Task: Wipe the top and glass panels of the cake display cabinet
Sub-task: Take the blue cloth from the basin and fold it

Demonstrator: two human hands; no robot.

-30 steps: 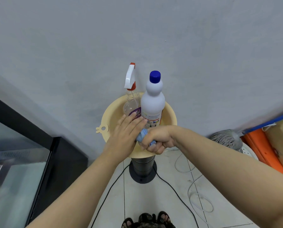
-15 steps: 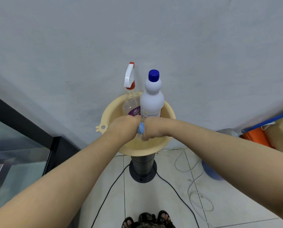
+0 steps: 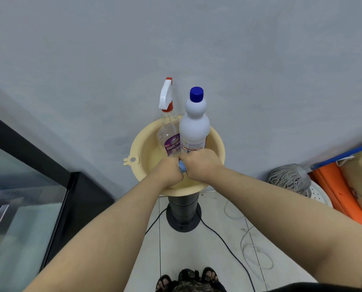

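head view. a second ago the left hand [image 3: 168, 172] had straight fingers on the blue cloth [image 3: 182, 167]; now its fingers are curled around it, knuckles against the right hand [image 3: 201, 164], which grips the cloth too. only a small strip of cloth shows between the fists, so its long axis i cannot tell. the hands are over the near rim of the cream basin [image 3: 143, 142], just before the upright spray bottle [image 3: 169, 142] and white bottle [image 3: 194, 127]. the basin stands on a black post [image 3: 183, 209] close to the wall [image 3: 175, 39]. the display cabinet [image 3: 24, 218] is at lower left, well apart from the hands; its glass top stretches along the wall, its near corner toward the post, with open floor [image 3: 175, 249] between.
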